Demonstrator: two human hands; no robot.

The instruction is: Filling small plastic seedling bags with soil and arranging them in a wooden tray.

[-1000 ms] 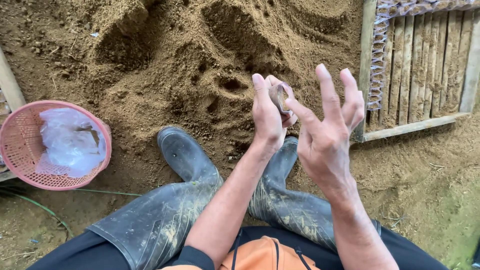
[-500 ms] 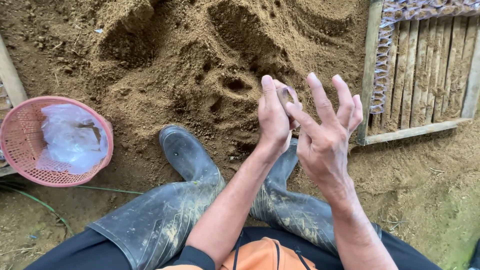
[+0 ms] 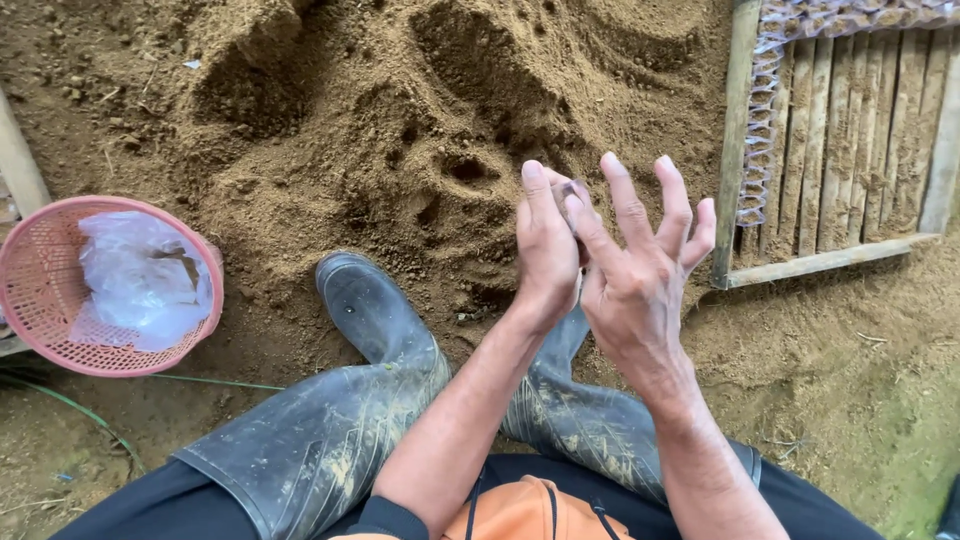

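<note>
Hands pressed above the soil heap [image 3: 420, 170], my left hand [image 3: 548, 250] and splay-fingered right hand [image 3: 640, 280] squeeze a small lump [image 3: 572, 190] that could crumble.

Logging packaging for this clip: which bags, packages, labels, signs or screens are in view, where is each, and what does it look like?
Clear plastic bag: crumpled, translucent white, lying in the round pink mesh basket at the left.
Row of small filled bags: packed along the left and top edges of the wooden slatted frame at upper right, clear film over dark contents.
No labels, signs or screens show.
</note>
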